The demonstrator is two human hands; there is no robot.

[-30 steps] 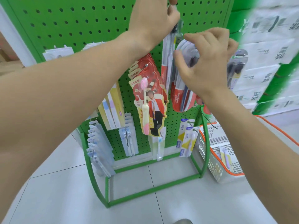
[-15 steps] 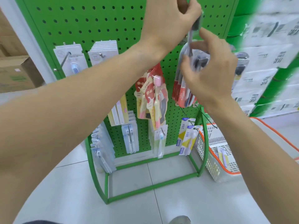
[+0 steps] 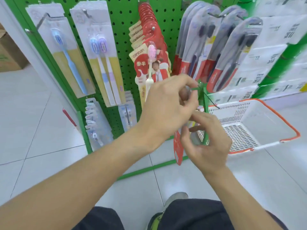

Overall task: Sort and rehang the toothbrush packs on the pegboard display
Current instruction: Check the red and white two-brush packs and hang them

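Observation:
The green pegboard (image 3: 123,22) carries hanging toothbrush packs: a single blue-brush pack (image 3: 64,52), a two-brush pack (image 3: 103,60), a row of red packs (image 3: 149,45) and grey-and-red packs (image 3: 207,47) at the upper right. Smaller packs (image 3: 98,123) hang lower down. My left hand (image 3: 167,108) and my right hand (image 3: 207,143) meet in front of the stand's lower right. Between them hangs a blurred toothbrush pack with a red lower edge (image 3: 178,146). My left fingers pinch its top and my right fingers curl around its middle.
A white basket with an orange rim (image 3: 272,112) sits on the tiled floor right of the stand. Stacked white paper goods (image 3: 274,47) fill green shelving at the far right. A cardboard box (image 3: 8,53) stands at the left. My knees and a shoe show below.
Both hands have come down from the upper hook to the stand's lower right. A red-edged pack now hangs between them. The view sits lower and closer to the board.

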